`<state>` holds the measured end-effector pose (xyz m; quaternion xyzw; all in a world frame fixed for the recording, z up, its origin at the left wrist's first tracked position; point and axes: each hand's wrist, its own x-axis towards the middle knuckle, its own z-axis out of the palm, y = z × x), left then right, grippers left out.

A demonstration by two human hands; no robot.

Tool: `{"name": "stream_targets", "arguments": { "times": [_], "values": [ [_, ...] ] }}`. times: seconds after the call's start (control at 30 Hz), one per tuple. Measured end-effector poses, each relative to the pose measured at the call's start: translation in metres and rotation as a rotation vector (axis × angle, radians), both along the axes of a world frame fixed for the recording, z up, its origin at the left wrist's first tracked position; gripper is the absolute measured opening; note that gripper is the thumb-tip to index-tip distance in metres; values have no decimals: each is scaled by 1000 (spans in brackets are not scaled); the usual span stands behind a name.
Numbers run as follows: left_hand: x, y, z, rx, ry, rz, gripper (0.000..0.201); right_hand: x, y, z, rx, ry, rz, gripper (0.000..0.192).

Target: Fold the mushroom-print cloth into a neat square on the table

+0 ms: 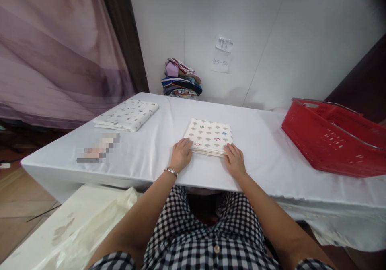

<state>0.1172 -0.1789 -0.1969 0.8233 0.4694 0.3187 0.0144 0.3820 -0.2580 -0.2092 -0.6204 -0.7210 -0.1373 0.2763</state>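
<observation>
A folded white cloth point(209, 135) printed with small grey, red and blue mushroom-like shapes lies flat on the white-covered table point(144, 151) in front of me. My left hand point(181, 154), with a silver bracelet on the wrist, grips its near left corner, fingers over the edge. At the near right corner, my right hand point(235, 159) holds the cloth in the same way. The layers show as a neat stacked fold along the near edge. Both thumbs are partly hidden.
Another folded white cloth point(127, 115) with dark motifs lies at the left. Before it is a pixelated flat item point(99, 147). A red plastic basket point(328, 141) stands at the right. Behind the table is a pile of folded fabrics point(181, 81). Paper notes point(223, 44) hang on the wall.
</observation>
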Motion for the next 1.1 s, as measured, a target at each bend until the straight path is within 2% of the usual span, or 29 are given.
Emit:
{"name": "stream_targets", "arguments": {
  "times": [0.1,0.3,0.57,0.8,0.97,1.1],
  "values": [
    [8,-2,2,35,13,-119,34,-3,0,2,3,-6,74,37],
    [21,8,4,38,48,-190,27,-8,8,6,-17,16,104,32],
    [26,14,2,44,5,-198,28,-20,20,9,-26,57,117,29],
    [28,15,2,117,32,-229,26,-22,20,9,-19,105,108,28],
    [27,15,1,113,46,-247,26,-23,20,10,-67,110,96,26],
    [26,15,3,125,44,-239,27,-23,21,10,-32,113,109,26]
  ]
}}
